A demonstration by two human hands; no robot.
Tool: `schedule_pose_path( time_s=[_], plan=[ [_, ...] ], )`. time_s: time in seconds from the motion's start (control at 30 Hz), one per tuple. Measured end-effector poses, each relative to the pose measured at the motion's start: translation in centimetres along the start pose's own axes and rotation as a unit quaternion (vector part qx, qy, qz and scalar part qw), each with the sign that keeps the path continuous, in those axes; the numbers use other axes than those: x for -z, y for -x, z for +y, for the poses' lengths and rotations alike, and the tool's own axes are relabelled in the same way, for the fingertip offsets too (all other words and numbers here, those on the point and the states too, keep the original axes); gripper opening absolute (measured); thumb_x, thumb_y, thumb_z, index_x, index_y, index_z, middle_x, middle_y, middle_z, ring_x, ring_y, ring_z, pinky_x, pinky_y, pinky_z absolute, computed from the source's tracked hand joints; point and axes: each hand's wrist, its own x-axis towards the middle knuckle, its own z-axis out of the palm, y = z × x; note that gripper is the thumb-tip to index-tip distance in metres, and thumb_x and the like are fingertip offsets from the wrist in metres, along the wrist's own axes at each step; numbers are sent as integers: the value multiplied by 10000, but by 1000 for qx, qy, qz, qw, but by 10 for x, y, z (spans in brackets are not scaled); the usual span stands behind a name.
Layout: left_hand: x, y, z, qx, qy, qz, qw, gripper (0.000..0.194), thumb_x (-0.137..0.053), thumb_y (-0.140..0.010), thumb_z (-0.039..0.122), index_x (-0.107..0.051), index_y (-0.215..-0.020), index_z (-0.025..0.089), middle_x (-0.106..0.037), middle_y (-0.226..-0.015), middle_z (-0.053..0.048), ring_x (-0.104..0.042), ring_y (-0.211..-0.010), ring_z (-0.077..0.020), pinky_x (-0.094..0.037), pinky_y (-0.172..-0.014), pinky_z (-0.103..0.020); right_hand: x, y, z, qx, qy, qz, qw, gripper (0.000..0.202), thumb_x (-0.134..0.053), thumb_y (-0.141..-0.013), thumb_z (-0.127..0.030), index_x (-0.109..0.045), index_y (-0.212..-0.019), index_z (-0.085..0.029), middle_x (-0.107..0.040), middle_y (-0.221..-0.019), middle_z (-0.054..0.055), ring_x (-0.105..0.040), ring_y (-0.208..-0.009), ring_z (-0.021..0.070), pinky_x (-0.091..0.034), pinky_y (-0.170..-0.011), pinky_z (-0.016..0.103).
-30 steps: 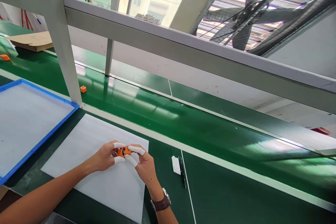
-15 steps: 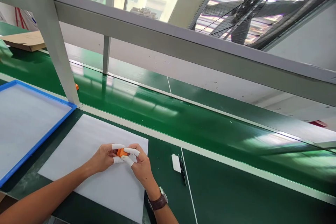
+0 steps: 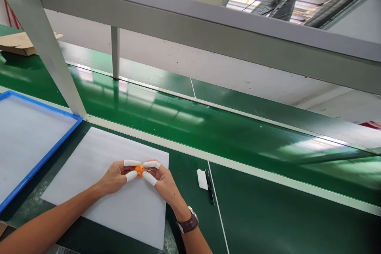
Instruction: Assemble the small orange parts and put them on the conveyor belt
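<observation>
A small orange part (image 3: 139,171), rounded with what looks like a hole in its face, is pinched between both hands above a white sheet (image 3: 119,214). My left hand (image 3: 114,176) grips its left side with thumb and forefinger. From the right, the thumb and forefinger of my right hand (image 3: 165,182) close on the same part. White finger cots cover the thumb and forefinger of each hand. What kind of part it is, I cannot tell.
To the left lies a blue-framed white tray (image 3: 44,174). A white card (image 3: 202,179) and a black pen-like item (image 3: 210,186) are on the green table to the right. Behind runs a green conveyor belt (image 3: 178,117), with a grey metal post (image 3: 56,59) and an opened cardboard box (image 3: 18,43).
The orange part has been turned in the fingers, so a rounder face with a hole now shows. The right hand's grip has shifted slightly to the right. The head view has tilted downward.
</observation>
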Motion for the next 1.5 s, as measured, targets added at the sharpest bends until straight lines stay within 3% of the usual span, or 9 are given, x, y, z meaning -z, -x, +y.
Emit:
schedule_pose_path(
  time_s=[0.17, 0.4, 0.63, 0.97, 1.07, 1.23, 1.5],
  plan=[
    [-3, 2, -3, 2, -5, 3, 1000, 364, -673, -848, 239, -710, -1208, 206, -729, -1241, -60, -661, -1188, -281, -515, -1081, -460, -2, 1, 2, -74, -37, -11, 997, 465, -766, -820, -435, -653, -1218, -222, -755, -1095, 84, -724, -1028, 262, -569, -982, 492],
    [-4, 3, -6, -11, -43, 6, 999, 369, -652, -878, 271, -694, -1240, 210, -693, -1305, -59, -655, -1200, -274, -508, -1097, -455, -9, 3, 2, -49, -44, 6, 998, 388, -729, -858, -418, -676, -1200, -242, -738, -1181, 80, -702, -1104, 276, -577, -985, 481],
    [-6, 2, -2, -66, -117, -6, 991, 334, -591, -923, 291, -691, -1237, 233, -681, -1323, -52, -661, -1189, -263, -533, -1067, -428, -8, 4, 10, -36, -64, 5, 997, 470, -737, -851, -435, -621, -1263, -240, -744, -1142, 78, -707, -1083, 259, -578, -979, 475],
    [-9, -1, -3, -25, -111, 25, 993, 341, -634, -887, 314, -703, -1209, 223, -735, -1225, -49, -674, -1168, -274, -541, -1053, -432, 0, 4, 9, -27, -58, -37, 997, 536, -742, -851, -415, -590, -1334, -240, -734, -1159, 74, -702, -1079, 248, -545, -1010, 497],
    [-8, -1, -1, -20, -91, 17, 995, 341, -635, -888, 304, -698, -1212, 218, -737, -1221, -49, -676, -1163, -266, -541, -1053, -421, 3, 3, 13, -33, -15, -47, 998, 529, -702, -884, -412, -568, -1366, -243, -728, -1161, 68, -703, -1064, 238, -558, -992, 468],
    [-4, -2, -2, -25, -60, 20, 998, 339, -622, -889, 288, -695, -1210, 208, -738, -1211, -60, -693, -1122, -257, -551, -1035, -418, -2, 0, 16, 25, 136, 30, 990, 306, -506, -1005, -379, -669, -1239, -268, -734, -1024, 59, -709, -882, 208, -609, -759, 355],
    [3, -3, -3, -1, -51, 61, 997, 394, -607, -911, 400, -671, -1258, 224, -711, -1259, -52, -736, -973, -226, -590, -960, -399, 2, 0, 25, 205, 358, 59, 909, 336, -488, -992, -198, -612, -1292, -285, -684, -1043, 83, -660, -902, 222, -579, -745, 362]
  ],
)
